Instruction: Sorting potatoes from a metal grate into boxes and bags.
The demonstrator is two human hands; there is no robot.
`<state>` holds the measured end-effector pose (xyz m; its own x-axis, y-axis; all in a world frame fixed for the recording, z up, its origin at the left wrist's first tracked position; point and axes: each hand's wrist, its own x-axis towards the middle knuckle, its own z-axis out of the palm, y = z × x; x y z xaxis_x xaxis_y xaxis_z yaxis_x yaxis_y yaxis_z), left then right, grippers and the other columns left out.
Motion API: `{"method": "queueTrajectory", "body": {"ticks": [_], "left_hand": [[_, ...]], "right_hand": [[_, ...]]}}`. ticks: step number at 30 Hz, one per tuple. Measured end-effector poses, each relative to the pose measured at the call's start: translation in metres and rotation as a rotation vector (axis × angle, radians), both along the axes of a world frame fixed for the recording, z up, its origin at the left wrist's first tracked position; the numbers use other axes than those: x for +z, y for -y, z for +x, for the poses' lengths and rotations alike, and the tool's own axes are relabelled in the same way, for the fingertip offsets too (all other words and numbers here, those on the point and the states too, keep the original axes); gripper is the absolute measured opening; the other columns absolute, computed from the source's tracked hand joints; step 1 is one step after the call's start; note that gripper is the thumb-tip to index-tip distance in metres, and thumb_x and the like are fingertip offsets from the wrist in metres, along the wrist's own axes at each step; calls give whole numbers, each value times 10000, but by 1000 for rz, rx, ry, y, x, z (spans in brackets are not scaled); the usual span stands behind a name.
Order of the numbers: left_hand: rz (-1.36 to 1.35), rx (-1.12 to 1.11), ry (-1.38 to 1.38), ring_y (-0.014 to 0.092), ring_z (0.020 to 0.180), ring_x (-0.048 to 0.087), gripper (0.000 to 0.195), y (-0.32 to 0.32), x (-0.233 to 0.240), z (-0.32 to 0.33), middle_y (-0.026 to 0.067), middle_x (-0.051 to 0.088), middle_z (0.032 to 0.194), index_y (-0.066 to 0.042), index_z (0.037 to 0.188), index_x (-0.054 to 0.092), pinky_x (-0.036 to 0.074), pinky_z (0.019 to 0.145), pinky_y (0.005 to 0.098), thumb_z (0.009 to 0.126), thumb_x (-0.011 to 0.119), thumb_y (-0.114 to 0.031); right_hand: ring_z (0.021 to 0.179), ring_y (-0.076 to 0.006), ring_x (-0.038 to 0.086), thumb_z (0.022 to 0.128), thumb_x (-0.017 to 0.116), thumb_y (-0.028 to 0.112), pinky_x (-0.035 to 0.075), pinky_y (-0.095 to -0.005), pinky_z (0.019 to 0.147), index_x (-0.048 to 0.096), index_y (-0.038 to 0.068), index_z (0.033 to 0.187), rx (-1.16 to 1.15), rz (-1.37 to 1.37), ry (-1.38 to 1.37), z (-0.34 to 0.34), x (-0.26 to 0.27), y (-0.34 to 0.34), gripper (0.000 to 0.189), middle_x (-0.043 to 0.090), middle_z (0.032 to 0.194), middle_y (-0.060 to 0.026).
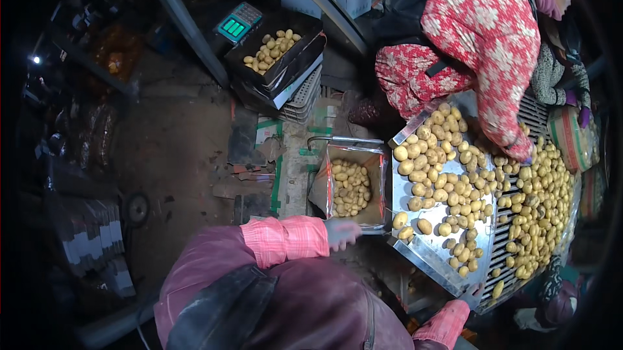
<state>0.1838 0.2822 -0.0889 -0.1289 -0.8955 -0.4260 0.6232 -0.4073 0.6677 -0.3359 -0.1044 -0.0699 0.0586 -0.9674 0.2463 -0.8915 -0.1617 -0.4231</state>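
My left hand (343, 233), in a grey glove below a pink checked sleeve, hovers by the near corner of a lined box (319, 194) with potatoes (350, 187) inside. Its fingers are slightly apart and nothing shows in them. My right hand (472, 294), gloved too, is at the near corner of a sheet-metal sorting tray (479, 248); its grip is unclear. Loose potatoes (430, 155) cover much of the tray, which slopes or leads toward the box. Beyond it, a slatted rack (501, 233) carries a large heap of potatoes (540, 204).
A person in a red floral garment (501, 33) reaches over the tray from the far side. Other people (559, 77) work at the right. A black-lined box of potatoes (275, 51) stands on stacked crates (304, 99) beside a digital scale display (238, 21). Metal posts (190, 24) rise behind.
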Motion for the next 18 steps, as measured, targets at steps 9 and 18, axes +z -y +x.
{"method": "queueTrajectory", "body": {"ticks": [9, 18], "left_hand": [[-320, -316, 733, 92, 563, 588, 350, 65, 75, -46, 31, 647, 816, -79, 1215, 626, 519, 704, 281, 1000, 515, -332], [-843, -496, 858, 163, 804, 667, 362, 124, 89, -128, 92, 690, 934, -24, 1244, 609, 536, 762, 303, 979, 562, -266]], "right_hand": [[980, -202, 667, 991, 485, 206, 558, -351, 798, 662, 60, 1065, -425, 255, -845, 106, 53, -13, 241, 672, 1091, -84], [1151, -455, 509, 852, 647, 197, 440, -521, 951, 558, 19, 1245, -109, -342, 114, 83, 19, -160, 441, 536, 1249, -241]]}}
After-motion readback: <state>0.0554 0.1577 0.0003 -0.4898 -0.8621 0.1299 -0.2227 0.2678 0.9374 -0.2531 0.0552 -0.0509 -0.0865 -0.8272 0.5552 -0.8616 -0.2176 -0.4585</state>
